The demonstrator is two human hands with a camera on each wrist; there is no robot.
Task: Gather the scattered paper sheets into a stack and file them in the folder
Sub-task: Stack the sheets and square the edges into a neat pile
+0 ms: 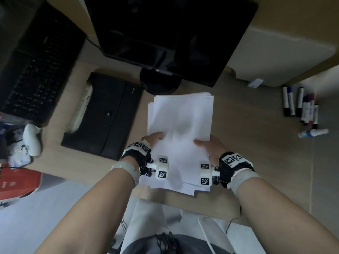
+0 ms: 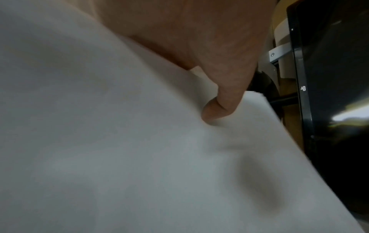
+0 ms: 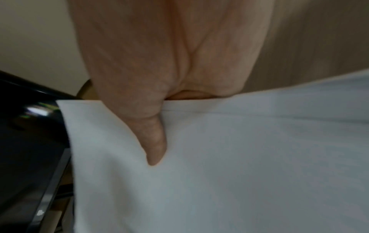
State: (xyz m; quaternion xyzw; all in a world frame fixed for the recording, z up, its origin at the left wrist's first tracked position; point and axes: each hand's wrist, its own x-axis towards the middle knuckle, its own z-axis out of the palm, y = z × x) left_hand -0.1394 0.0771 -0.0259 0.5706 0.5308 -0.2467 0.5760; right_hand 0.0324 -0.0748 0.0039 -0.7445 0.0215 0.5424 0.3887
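**Both hands grip the gathered sheets by their side edges**

Nearest the person, the left hand (image 1: 152, 139) pinches the left edge of the paper stack (image 1: 180, 129): its thumb lies on the top sheet and the other fingers are hidden underneath. The right hand (image 1: 212, 146) grips the opposite edge the same way, thumb pressed flat on top, the rest of the fingers out of sight below. Each wrist view shows only a thumb denting white paper. The stack sits at the middle of the counter (image 1: 247, 143), its near end reaching past the counter's front edge; the sheets are loosely squared, with corners fanning out at the near and far ends. Whether the stack rests on the counter or is lifted cannot be told.

At about 9 o'clock from the stack, just beside it, lies the black folder (image 1: 104, 116), closed; white material shows along its left side. At 3 o'clock, well apart, a cluster of markers (image 1: 300, 105) lies beside a small white bottle (image 1: 312, 133). At 12 o'clock stands a dark monitor (image 1: 170, 33), and at 10 o'clock a black keyboard (image 1: 36, 70).
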